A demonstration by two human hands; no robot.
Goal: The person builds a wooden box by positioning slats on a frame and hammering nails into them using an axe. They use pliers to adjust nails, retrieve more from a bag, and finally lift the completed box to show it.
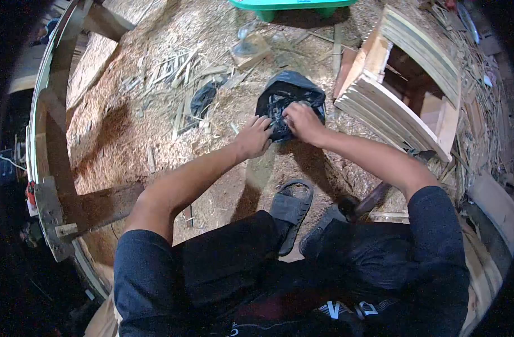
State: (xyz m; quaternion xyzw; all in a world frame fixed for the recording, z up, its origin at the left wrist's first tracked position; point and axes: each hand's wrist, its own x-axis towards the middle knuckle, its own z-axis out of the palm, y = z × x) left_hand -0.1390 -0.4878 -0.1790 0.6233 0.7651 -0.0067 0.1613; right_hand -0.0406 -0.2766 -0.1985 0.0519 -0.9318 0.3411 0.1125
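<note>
A black plastic bag stands with its mouth gaping on the shavings-covered ground in front of my feet. My left hand is at the bag's near left edge, its fingers bent over the rim. Inside the mouth, the curled fingers of my right hand reach down from the right side. What those fingertips hold is hidden; shiny dark contents or crumpled plastic show beside them.
A slatted wooden box lies on the right. A curved wooden frame rises on the left. Wood strips and another piece of black plastic lie beyond my left hand. A green plastic stool stands at the top. My sandals are below.
</note>
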